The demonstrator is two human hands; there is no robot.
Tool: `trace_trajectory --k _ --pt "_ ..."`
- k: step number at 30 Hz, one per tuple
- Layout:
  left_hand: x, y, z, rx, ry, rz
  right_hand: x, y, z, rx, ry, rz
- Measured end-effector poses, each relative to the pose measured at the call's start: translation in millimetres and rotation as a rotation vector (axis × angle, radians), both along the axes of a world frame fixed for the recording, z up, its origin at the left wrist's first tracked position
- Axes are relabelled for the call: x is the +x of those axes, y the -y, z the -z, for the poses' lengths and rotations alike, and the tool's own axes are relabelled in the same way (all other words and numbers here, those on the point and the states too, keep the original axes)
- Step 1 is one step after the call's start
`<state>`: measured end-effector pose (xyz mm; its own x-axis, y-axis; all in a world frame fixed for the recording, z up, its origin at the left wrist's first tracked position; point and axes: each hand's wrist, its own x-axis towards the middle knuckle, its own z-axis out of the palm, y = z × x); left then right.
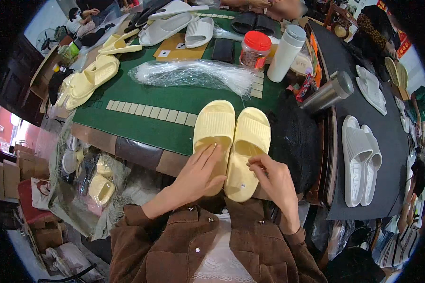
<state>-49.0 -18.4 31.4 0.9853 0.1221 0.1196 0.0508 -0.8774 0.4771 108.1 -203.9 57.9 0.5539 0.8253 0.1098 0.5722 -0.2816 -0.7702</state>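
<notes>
A pair of pale yellow slippers, the left slipper (215,121) and the right slipper (252,127), lies side by side at the near edge of the green tabletop, toes pointing away from me. My left hand (198,170) rests over the left slipper's footbed, its fingers stretched out just behind the ribbed strap. Over the right slipper's inner side is my right hand (275,181). Its thumb and fingertips are pinched together behind the strap; whatever is between them is too small to make out. Beyond the slippers lies a bundle of thin clear strands (193,75) in plastic wrap.
White tiles (151,112) run in a row across the green tabletop (127,129). Behind stand a red-lidded jar (256,49), a white bottle (286,53) and a steel tumbler (328,92). Yellow slippers (92,78) lie left, white slippers (359,160) right. Other people are at the far side.
</notes>
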Motion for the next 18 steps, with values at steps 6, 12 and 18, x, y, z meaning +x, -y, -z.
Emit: trace_trajectory --k 6,12,18 --pt "17 -4 15 -0.081 -0.088 -0.062 -8 -8 2 -0.07 0.134 -0.101" --pt "42 4 20 -0.087 -0.037 -0.087 -7 -21 28 -0.061 0.022 -0.093" --pt "52 13 42 -0.069 0.007 -0.116 -5 -23 41 -0.106 -0.038 -0.074"
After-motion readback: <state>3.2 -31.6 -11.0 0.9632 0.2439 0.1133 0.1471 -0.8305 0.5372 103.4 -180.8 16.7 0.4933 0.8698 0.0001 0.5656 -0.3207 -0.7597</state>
